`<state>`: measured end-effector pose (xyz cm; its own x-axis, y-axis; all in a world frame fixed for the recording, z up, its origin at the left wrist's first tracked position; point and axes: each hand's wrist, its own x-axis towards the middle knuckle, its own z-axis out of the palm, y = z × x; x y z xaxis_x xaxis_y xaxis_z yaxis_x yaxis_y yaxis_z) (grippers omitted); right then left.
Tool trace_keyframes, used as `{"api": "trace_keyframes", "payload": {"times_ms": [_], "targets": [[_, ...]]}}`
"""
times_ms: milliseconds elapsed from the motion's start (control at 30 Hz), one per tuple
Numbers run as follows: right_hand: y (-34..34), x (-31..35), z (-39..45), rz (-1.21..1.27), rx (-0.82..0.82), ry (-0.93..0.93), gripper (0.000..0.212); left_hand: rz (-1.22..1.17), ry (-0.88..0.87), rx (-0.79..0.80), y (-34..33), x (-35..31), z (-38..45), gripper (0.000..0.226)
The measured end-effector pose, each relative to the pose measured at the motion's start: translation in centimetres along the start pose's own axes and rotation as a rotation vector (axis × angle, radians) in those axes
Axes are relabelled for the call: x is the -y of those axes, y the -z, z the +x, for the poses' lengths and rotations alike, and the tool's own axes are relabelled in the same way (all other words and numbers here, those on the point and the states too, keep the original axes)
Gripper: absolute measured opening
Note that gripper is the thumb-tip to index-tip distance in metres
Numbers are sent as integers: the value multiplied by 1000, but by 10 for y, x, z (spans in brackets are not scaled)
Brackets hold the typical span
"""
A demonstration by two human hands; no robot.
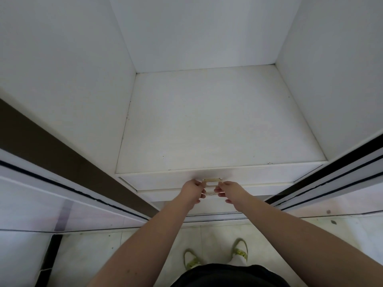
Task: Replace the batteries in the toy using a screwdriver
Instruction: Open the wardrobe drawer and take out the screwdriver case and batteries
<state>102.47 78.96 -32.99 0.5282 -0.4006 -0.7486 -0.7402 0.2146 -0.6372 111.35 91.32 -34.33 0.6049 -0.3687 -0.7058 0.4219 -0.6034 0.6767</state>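
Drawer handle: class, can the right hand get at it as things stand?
Probably yes. The right hand is already at the handle on the drawer, fingers curled at its right end; the left hand holds the other end, and nothing blocks it.

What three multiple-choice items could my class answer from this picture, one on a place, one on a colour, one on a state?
1. Where are both hands?
A. On the floor
B. At the drawer handle
C. On the shelf

2. What colour is the handle's metal?
A. Gold
B. Black
C. Red

3. What is the state of the top drawer?
A. Taken out
B. Pulled wide open
C. Shut or nearly shut

Answers:
1 B: the left hand and right hand meet at the drawer handle, below the shelf.
2 A: its frame shines gold against the white front.
3 C: the top drawer shows only its front, nothing of its inside.
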Motion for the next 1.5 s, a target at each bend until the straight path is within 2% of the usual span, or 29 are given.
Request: {"api": "trace_keyframes", "payload": {"times_ms": [67, 133, 200, 267, 333, 367, 400, 500, 600, 700, 800, 900, 1033, 1167, 1233, 1367, 1500], "targets": [[1, -2, -4, -18, 5, -5, 22, 181, -14, 13, 2, -3, -4, 27], [2, -7, -12, -37, 14, -8, 23, 484, -114, 9, 5, -7, -12, 36], [3, -16, -18, -43, 17, -11, 24, 752, -312, -10, 9, -13, -29, 41], [3, -28, -25, -25, 23, -19, 26, 911, -582, -51, 14, -16, -53, 38], [4, -38, -31, -7, 35, -38, 28, 932, -919, -243, 25, -15, -71, 31], [6, -41, -34, -12, 40, -45, 28, 927, -1035, -355, 30, -12, -72, 28], [10, -43, -38, -30, 46, -46, 27, 925, -1066, -422, 36, -8, -69, 26], [24, -42, -52, -157, 59, -46, 25, 1011, -896, -414, 53, 9, -47, 35], [40, -35, -67, -369, -8, -9, 26, 1148, -865, -410, 58, 29, -36, 42], [56, -22, -83, -530, -141, 191, 24, 1162, -868, -380, 55, 30, -40, 45], [62, -10, -91, -608, -276, 437, 20, 1149, -767, -264, 59, 22, -46, 58], [60, -12, -75, -798, -394, 669, 16, 1177, -620, -109, 60, 7, -50, 43], [54, -32, -59, -979, -426, 551, 21, 1281, -491, 32, 57, -5, -54, 47], [55, -45, -59, -1037, -365, 471, 26, 1138, -322, 170, 55, 1, -50, 46], [58, -44, -57, -1005, -298, 401, 27, 998, -290, 173, 52, 11, -45, 40], [63, -36, -44, -893, -234, 313, 22, 549, -183, 127, 35, 39, -34, 25], [56, -33, -13, -694, -193, 233, 24, 422, -108, 58, 22, 46, -12, 16]]}}
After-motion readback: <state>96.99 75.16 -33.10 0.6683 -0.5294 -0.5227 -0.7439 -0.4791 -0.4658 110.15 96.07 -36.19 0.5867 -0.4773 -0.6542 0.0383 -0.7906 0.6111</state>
